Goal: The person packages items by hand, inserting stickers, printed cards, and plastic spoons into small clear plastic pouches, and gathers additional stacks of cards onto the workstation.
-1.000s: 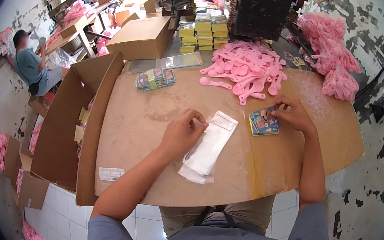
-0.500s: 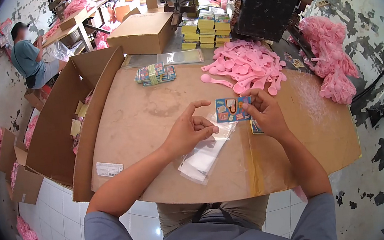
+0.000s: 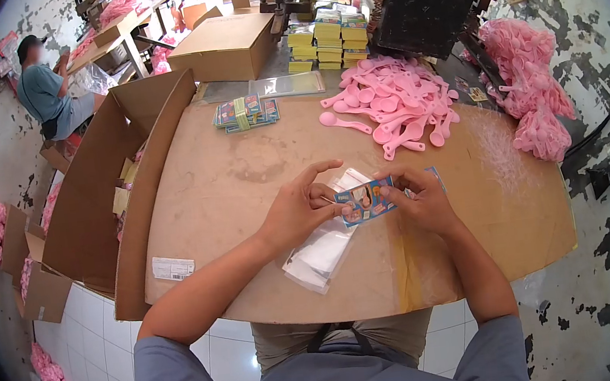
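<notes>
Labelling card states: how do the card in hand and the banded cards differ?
The card is held raised and tilted by the right hand; the banded cards lie on the cardboard surface. The card shows no band; the banded cards have a pale green one. Both show mostly blue printed faces.

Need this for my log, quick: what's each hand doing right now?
Left hand: partly curled, thumb at the blue card's left end; grip can't be told.
Right hand: closed, pinching the blue card's right end.
</notes>
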A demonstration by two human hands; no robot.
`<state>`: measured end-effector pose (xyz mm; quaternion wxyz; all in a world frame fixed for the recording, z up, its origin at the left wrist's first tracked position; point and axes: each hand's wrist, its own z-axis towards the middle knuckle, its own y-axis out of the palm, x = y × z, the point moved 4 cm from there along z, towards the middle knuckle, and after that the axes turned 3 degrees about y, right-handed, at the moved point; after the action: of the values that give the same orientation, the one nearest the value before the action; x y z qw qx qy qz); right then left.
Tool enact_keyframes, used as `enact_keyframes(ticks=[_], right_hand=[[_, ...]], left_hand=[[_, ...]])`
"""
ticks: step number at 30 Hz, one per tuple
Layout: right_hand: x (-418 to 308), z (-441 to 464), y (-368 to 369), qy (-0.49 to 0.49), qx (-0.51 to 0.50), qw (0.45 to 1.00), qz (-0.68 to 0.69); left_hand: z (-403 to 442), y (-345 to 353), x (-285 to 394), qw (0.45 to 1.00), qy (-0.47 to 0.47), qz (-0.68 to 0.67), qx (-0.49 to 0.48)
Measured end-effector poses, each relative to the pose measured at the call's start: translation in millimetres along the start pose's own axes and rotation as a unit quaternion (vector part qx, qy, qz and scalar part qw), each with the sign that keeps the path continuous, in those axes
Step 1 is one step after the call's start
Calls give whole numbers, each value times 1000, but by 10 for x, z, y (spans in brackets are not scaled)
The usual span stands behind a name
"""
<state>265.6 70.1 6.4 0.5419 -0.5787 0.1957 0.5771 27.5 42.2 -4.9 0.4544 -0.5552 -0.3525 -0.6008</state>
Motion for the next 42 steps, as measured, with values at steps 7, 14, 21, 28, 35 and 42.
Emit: enact_keyframes(ticks=[7, 14, 21, 28, 35, 42], right_hand=[[27, -34, -19, 33, -35, 999, -26], [107, -37, -80, 90, -47, 983, 156], [140, 47, -922, 12, 246, 919, 308], [53, -98, -1150, 177, 95, 980, 9], [-57, -245, -920, 10, 46, 897, -439], [-61, -174, -849, 61, -171, 942, -283]], left_hand=[[15, 20, -31, 1000, 3, -9, -3], [14, 46, 3, 999, 9, -48, 5], [17, 16, -24, 999, -1, -47, 19], [24, 19, -27, 999, 4, -40, 9], [21, 21, -67, 999, 32, -13, 1], [3, 39, -46, 998, 44, 33, -2]])
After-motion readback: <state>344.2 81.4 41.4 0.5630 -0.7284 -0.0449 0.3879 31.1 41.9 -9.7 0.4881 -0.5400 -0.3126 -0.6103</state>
